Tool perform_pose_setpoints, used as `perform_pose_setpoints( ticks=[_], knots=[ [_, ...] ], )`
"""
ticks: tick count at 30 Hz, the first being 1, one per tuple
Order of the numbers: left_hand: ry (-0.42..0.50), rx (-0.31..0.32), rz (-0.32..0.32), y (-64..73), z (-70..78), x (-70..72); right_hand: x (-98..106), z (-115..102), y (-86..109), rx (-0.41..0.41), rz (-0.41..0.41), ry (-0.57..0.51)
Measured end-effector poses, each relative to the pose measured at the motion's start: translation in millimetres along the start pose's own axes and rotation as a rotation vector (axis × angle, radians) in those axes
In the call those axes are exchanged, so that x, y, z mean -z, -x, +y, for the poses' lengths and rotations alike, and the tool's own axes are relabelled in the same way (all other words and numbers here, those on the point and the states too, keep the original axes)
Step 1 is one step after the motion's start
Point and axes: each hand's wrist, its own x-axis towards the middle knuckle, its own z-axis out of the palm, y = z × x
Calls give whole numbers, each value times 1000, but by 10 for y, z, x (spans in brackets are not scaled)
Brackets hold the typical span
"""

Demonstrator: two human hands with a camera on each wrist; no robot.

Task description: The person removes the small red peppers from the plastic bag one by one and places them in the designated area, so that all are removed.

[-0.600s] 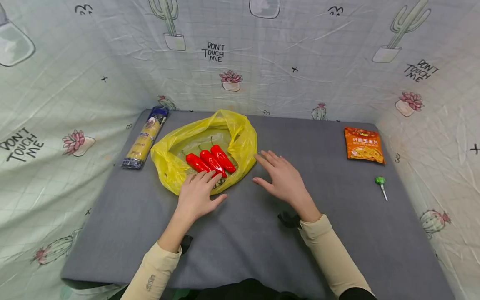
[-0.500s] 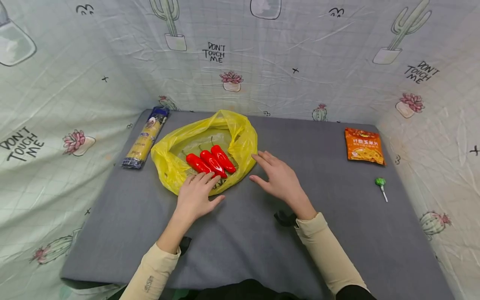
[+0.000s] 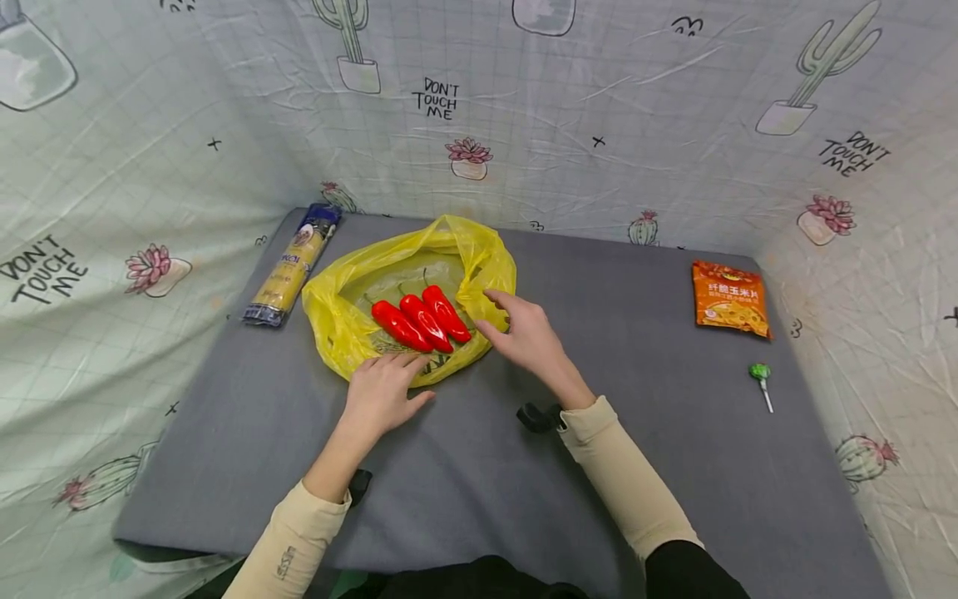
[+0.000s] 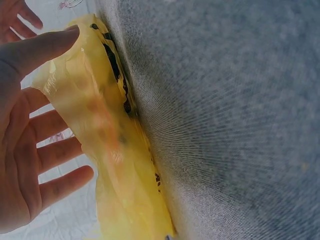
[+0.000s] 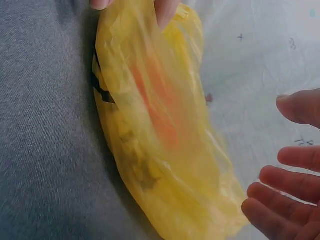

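Observation:
A yellow plastic bag (image 3: pixel 333 353) lies with its mouth spread wide on the grey table. Inside it, three red chili peppers (image 3: pixel 443 313) rest side by side. My left hand (image 3: pixel 382 391) is at the bag's near rim, fingers extended over the edge. In the left wrist view its thumb (image 4: pixel 55 47) is in front of the bag and the fingers are spread behind the rim, with a gap between. At the bag's right side is my right hand (image 3: pixel 527 337), its fingers apart and relaxed; the right wrist view shows the fingers (image 5: pixel 280 205) close to the plastic, contact unclear.
A blue-and-yellow pasta packet (image 3: pixel 292 266) lies left of the bag. On the far right are an orange snack packet (image 3: pixel 731 299) and a green lollipop (image 3: pixel 760 376). A patterned curtain (image 3: pixel 524 108) surrounds the table (image 3: pixel 659 466) at the back and sides.
My right hand has moved left to the bag's right rim. The left hand has drawn slightly back toward me, uncovering more of the peppers. The head view has tilted a little.

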Motion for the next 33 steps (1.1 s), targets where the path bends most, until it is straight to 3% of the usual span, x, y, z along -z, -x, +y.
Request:
perform_pose_setpoints(
  ticks=[20, 33],
  knots=[
    [-4, 10, -38, 38, -16, -37, -342, -12, -446, -27, -137, -254],
    [7, -5, -11, 65, -18, -55, -563, 51, -630, -115, -194, -178]
  ],
)
